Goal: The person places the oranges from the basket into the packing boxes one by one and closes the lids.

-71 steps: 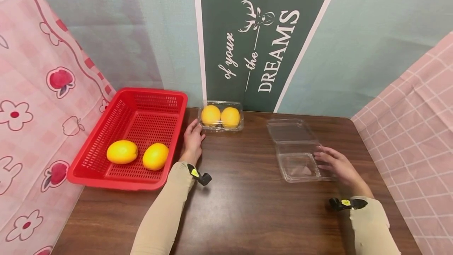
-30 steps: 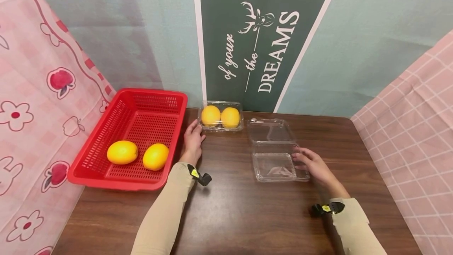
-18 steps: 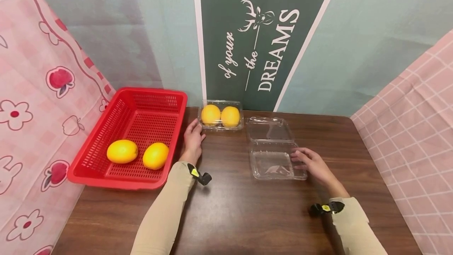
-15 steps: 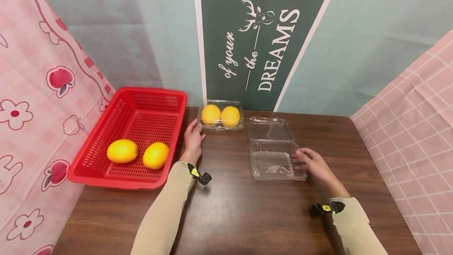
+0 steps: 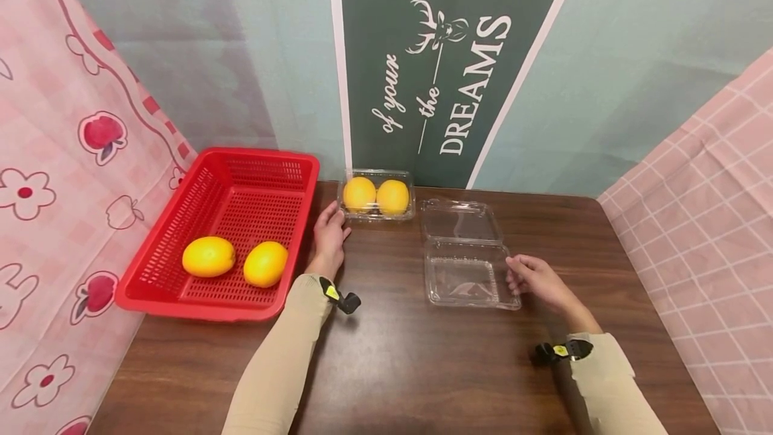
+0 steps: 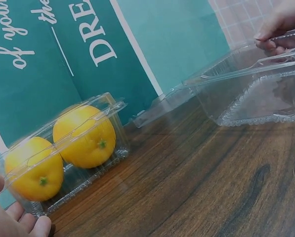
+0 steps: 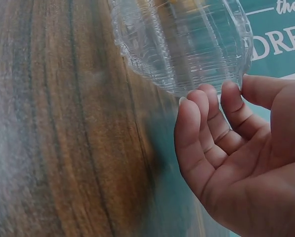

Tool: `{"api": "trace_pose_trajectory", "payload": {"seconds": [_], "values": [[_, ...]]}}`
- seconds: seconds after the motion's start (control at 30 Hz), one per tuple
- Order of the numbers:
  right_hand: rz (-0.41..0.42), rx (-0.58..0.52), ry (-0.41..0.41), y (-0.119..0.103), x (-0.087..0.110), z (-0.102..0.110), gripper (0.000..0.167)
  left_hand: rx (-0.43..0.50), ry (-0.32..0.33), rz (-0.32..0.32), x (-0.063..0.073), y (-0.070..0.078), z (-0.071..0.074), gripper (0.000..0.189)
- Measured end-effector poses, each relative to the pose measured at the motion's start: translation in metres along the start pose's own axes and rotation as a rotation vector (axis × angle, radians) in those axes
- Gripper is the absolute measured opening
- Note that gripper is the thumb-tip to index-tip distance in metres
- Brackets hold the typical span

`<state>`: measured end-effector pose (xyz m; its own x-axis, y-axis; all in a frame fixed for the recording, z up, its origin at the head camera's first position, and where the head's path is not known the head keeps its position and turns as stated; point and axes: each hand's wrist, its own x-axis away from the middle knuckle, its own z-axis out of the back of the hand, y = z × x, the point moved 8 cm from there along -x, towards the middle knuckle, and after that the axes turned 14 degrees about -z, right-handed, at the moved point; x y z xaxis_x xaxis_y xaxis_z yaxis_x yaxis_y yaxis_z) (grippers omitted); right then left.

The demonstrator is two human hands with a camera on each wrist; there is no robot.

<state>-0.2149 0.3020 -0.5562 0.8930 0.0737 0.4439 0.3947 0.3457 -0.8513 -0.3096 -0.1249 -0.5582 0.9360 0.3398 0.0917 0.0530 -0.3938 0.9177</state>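
My left hand [image 5: 329,242] rests its fingers against the left front corner of a closed clear plastic clamshell box [image 6: 80,190]. Inside that box sit two yellow-orange oranges [image 5: 359,194], side by side. A second clear clamshell box [image 5: 462,282] stands with its lid [image 5: 460,221] folded back toward the wall; no fruit shows in it. My right hand [image 5: 539,280] is at this box's right side. In the right wrist view its bent fingertips [image 7: 189,106] touch the outer wall, with the thumb by the rim and the palm free.
A red perforated basket [image 5: 241,210] stands on the left, holding two more oranges [image 5: 209,256] near its front. All stand on a brown wooden table [image 5: 410,368]. A printed cloth [image 5: 290,52] hangs behind, with pink cloths at both sides.
The unfolded box and my right hand have moved left, toward the fruit-filled box. Most recently the right fingers have drawn slightly back from the box's wall. My left hand has stayed put.
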Motion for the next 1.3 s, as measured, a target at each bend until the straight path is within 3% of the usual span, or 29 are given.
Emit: {"api": "trace_pose_trajectory", "payload": {"seconds": [0.4, 0.73, 1.03, 1.3], "values": [[0.024, -0.042, -0.004, 0.002, 0.001, -0.007, 0.038, -0.006, 0.012, 0.009, 0.003, -0.001, 0.002, 0.044], [0.04, -0.026, -0.016, 0.001, 0.001, -0.008, 0.043, -0.016, 0.037, 0.025, 0.006, -0.002, 0.002, 0.048], [0.066, 0.002, 0.003, -0.002, 0.001, -0.009, 0.041, 0.037, 0.04, 0.093, 0.028, -0.006, -0.001, 0.051], [0.116, 0.014, 0.009, -0.007, 0.005, -0.011, 0.04, 0.06, -0.033, 0.127, 0.052, -0.001, -0.003, 0.051]]}}
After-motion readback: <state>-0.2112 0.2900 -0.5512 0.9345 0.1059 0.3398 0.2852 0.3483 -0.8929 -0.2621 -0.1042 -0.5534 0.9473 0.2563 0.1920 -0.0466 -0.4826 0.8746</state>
